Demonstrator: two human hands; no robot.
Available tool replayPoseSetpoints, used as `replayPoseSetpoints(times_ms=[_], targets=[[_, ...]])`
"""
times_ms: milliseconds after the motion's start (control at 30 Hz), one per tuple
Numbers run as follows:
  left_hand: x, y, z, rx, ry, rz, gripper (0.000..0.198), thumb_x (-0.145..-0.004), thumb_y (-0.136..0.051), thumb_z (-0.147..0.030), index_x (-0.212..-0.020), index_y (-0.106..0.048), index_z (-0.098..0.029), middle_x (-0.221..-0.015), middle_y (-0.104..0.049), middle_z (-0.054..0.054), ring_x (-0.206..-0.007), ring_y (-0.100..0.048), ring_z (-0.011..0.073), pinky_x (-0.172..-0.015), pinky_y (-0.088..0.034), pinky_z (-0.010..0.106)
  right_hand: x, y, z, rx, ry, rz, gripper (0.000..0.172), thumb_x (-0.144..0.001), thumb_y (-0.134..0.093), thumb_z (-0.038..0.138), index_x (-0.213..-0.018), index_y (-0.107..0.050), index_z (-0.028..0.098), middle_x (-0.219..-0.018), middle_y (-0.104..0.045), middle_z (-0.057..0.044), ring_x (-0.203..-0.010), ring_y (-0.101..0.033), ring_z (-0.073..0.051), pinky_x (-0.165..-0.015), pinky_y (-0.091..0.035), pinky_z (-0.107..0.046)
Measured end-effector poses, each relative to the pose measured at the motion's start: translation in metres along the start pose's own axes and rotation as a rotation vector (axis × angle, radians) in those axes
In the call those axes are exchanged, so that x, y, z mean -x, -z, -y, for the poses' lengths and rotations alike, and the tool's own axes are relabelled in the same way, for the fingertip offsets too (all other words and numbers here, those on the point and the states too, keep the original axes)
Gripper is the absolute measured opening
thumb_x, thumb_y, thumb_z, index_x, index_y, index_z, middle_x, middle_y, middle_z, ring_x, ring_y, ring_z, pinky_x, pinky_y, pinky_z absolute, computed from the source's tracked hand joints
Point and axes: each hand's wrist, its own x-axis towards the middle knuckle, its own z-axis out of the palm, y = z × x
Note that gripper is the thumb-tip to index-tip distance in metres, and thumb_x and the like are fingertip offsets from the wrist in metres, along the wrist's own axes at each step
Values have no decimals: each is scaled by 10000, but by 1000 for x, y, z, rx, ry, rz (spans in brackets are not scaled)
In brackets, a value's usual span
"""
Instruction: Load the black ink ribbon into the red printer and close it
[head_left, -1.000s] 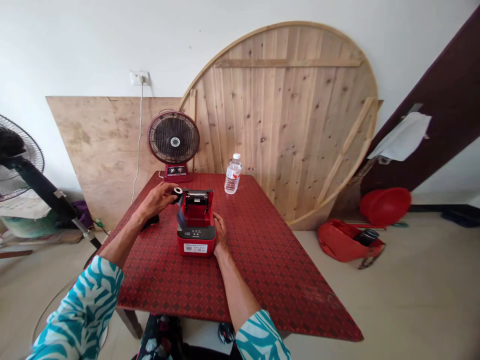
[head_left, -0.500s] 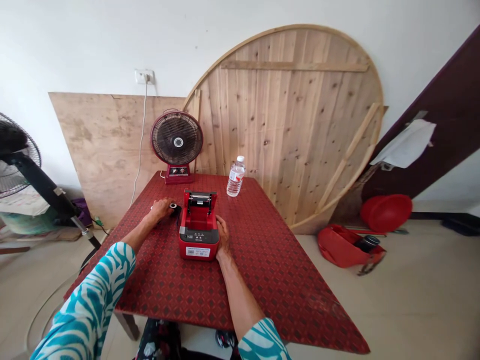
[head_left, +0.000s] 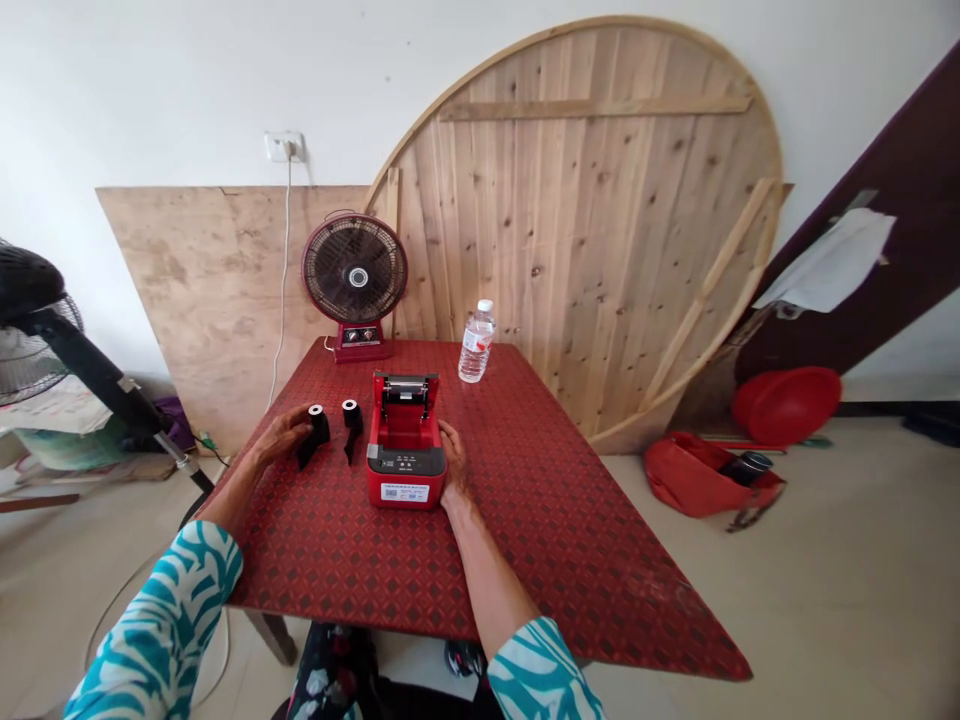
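Note:
A red and black label printer (head_left: 406,489) stands on the table with its lid raised and its inside showing. My right hand (head_left: 454,462) is wrapped against its right side, the fingertips partly hidden behind the casing. Left of the printer stand two small black rolls with white cores, each with a loose black tail. My left hand (head_left: 283,436) is at the left-hand roll (head_left: 319,428), fingers curled against its left side; some fingers are hidden. The other roll (head_left: 351,416) stands between that one and the printer, touched by neither hand.
The table (head_left: 540,560) has a red patterned cover. At its back are a small red fan (head_left: 355,275) and a water bottle (head_left: 475,345). A round wooden tabletop (head_left: 585,230) leans on the wall. A standing fan (head_left: 90,350) is left; a red bag (head_left: 690,480) lies on the floor.
My left hand has drawn back leftward from the right-hand roll, so both rolls now show. The right hand stays at the printer's side. The view has shifted slightly.

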Motion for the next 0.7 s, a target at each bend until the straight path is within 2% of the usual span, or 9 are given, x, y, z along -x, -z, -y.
replayPoseSetpoints(times_ms=[133,233,300,400,500,600,700], targets=[[1,-18,-2,35,-14,-74,670,-505,-804,-578,-1027,-691,-173,-1045,-743,112,-1038,-660,329,-959,-485,456,0,0,-1,-1,11,0,452,-657,-654,486,-1018,-662,215,-942,-734,-21,-777,-638,-174,-684,-480,-290],[6,-19,-14,63,-19,-116,656,-534,-800,-585,-1029,-680,-170,-973,-749,104,-909,-693,299,-843,-537,416,-2,-1,-3,-12,17,2,434,-665,-651,477,-1015,-662,220,-956,-737,-23,-798,-646,-182,-696,-486,-296],[13,-17,-31,120,-20,-108,657,-547,-813,-561,-1056,-664,-172,-932,-748,91,-808,-699,266,-748,-556,377,-3,-1,-4,-16,25,2,408,-671,-648,464,-1001,-667,225,-958,-736,-17,-800,-644,-178,-697,-482,-291],[24,-24,-67,189,-54,43,557,-592,-825,-481,-1034,-673,-178,-914,-746,80,-755,-693,234,-694,-557,340,-4,-1,-6,-27,15,23,405,-683,-638,465,-1013,-664,231,-918,-736,-3,-762,-638,-171,-683,-478,-290],[28,-50,-100,115,-147,253,446,-648,-803,-391,-1027,-696,-180,-973,-749,83,-855,-695,236,-767,-546,334,-4,-1,-5,-32,15,44,412,-699,-632,472,-1033,-661,233,-919,-737,1,-780,-644,-176,-701,-485,-296],[25,-84,-119,-96,-267,342,356,-709,-742,-346,-1034,-719,-204,-988,-755,57,-889,-689,226,-809,-526,321,-4,-2,-5,-14,34,43,406,-709,-625,477,-1030,-667,232,-928,-737,-3,-815,-648,-186,-711,-489,-298],[17,-114,-127,-443,-345,374,309,-747,-698,-286,-1049,-728,-228,-997,-757,36,-892,-687,221,-819,-510,300,-4,-3,-4,-1,50,42,386,-715,-620,468,-1020,-675,238,-943,-735,-3,-833,-647,-189,-718,-488,-298]])
